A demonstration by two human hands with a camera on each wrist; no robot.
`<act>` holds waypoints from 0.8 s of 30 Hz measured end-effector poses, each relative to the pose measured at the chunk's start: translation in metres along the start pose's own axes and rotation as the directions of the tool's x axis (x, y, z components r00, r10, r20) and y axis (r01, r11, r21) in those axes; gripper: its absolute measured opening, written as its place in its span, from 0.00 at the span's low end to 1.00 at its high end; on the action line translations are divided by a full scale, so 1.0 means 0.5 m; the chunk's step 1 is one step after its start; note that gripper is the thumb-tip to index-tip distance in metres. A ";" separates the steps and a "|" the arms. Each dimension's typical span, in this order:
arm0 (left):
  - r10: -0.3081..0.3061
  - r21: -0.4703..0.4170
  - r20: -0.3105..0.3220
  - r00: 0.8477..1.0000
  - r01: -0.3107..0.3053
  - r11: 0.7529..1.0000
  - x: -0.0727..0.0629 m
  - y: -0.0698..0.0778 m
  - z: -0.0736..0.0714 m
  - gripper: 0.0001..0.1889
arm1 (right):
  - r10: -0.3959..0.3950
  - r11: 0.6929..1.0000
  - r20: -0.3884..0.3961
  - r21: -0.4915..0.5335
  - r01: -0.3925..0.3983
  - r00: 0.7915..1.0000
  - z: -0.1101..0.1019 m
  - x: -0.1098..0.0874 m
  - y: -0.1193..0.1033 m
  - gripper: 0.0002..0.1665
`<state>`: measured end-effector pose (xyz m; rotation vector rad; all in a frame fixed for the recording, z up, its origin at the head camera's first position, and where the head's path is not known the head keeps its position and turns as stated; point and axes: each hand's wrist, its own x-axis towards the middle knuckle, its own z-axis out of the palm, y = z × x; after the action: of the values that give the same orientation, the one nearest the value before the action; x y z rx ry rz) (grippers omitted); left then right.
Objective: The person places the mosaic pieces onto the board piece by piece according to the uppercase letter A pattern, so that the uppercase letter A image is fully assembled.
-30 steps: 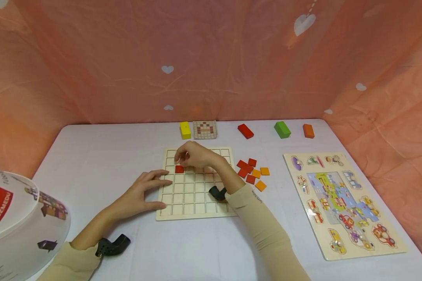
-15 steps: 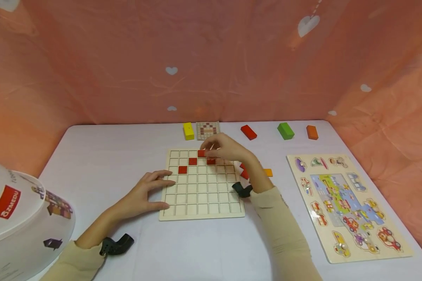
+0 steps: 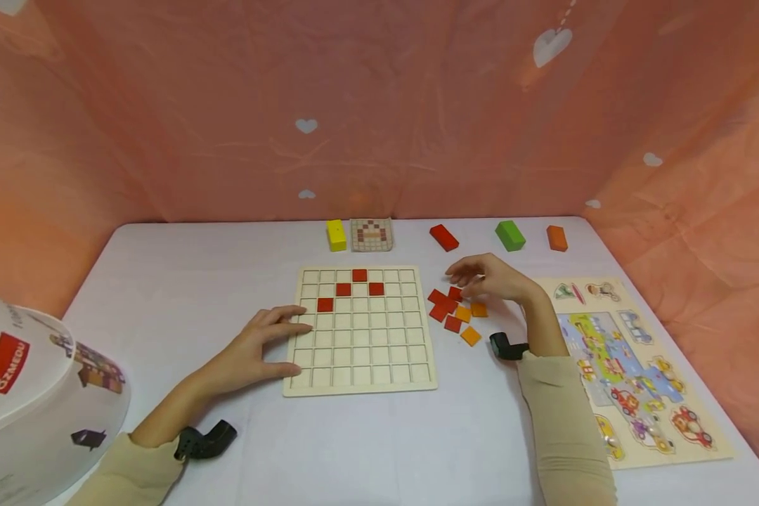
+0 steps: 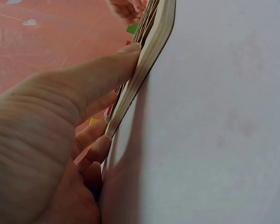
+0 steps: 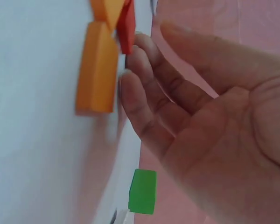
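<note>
The left hand (image 3: 253,353) is nearest, its fingers and thumb spread, tips touching the left edge of the board (image 3: 359,358), which lies flat on the counter (image 3: 329,450) with four red tiles (image 3: 344,289) in its far squares. Farther off, the right hand (image 3: 498,277), loosely bent, thumb apart and holding nothing, is by the loose tiles (image 3: 453,324) right of the board. Beyond are a card (image 3: 372,235) and four blocks (image 3: 444,237).

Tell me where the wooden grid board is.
In the head view, the grid board lies just below centre, left of the loose tiles; the left hand touches its left edge.
</note>
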<state>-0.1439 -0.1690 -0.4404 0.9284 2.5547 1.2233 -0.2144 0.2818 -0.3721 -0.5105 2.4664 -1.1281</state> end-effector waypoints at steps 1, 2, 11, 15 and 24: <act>-0.003 -0.001 0.000 1.000 0.003 1.000 0.000 0.000 0.000 0.33 | -0.002 1.000 0.006 -0.001 0.002 1.000 0.000 -0.001 0.002 0.21; -0.010 -0.005 0.000 1.000 0.010 1.000 0.000 0.001 -0.001 0.33 | 0.002 1.000 0.009 -0.004 -0.002 1.000 0.002 -0.001 0.002 0.21; -0.026 -0.015 0.007 1.000 0.026 1.000 -0.001 0.007 -0.002 0.33 | 0.009 1.000 -0.008 -0.020 -0.009 1.000 0.014 0.005 0.005 0.20; -0.021 -0.008 0.006 1.000 0.021 1.000 0.000 0.008 -0.002 0.33 | -0.005 1.000 -0.005 -0.016 0.005 1.000 0.016 0.006 0.004 0.20; -0.019 -0.014 0.006 1.000 0.019 1.000 -0.001 0.003 -0.002 0.34 | 0.020 0.999 0.023 -0.039 -0.019 1.000 0.020 0.009 -0.006 0.19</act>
<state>-0.1433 -0.1694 -0.4388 0.9009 2.5414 1.2294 -0.2129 0.2715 -0.3768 -0.5073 2.4717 -1.0625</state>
